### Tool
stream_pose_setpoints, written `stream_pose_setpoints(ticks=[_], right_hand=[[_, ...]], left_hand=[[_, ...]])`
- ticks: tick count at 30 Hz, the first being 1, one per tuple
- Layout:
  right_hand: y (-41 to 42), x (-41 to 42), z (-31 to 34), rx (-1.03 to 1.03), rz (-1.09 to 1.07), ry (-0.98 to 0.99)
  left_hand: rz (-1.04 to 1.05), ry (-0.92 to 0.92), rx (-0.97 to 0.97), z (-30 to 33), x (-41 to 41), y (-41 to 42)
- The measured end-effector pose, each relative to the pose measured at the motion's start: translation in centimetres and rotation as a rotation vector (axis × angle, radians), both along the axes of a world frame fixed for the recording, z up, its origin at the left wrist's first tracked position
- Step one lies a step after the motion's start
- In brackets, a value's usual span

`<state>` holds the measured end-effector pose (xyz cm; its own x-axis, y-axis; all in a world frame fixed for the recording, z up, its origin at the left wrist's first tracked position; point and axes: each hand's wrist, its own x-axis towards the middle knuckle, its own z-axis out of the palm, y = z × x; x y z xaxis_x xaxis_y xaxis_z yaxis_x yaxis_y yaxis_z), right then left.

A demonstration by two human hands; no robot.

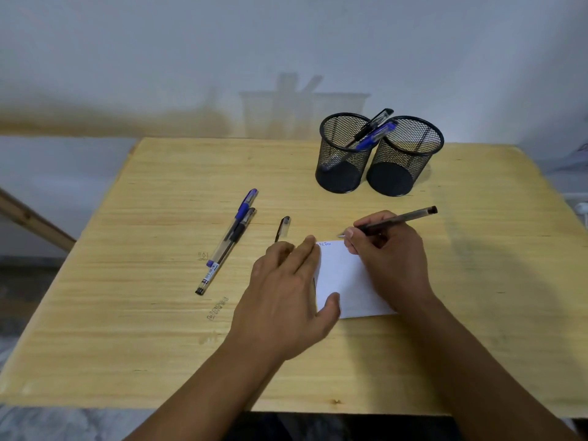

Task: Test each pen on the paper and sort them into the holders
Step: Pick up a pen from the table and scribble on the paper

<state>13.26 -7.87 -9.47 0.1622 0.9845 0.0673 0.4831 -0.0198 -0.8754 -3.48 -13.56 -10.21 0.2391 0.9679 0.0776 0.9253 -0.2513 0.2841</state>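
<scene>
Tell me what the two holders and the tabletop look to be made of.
Left holder and right holder: black wire mesh, probably painted metal, matte; you see through the walls, with solid rims and bases. Table: pale wood or wood-look laminate, smooth, with straight grain lines running across; which one is unclear.

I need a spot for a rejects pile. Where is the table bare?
Bare: the far left corner of the table, behind the two loose pens; the right side beyond the right hand; the near strip. Crowded: around the paper, the cap and the holders.
</scene>
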Motion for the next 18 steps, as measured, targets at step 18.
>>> stream_pose_setpoints(ticks=[18], right_hand=[[-0.43, -0.71, -0.37, 0.07, 0.026, -0.125]], left_hand=[[-0.046, -0.047, -0.017, -0.74, -0.24, 0.44]])
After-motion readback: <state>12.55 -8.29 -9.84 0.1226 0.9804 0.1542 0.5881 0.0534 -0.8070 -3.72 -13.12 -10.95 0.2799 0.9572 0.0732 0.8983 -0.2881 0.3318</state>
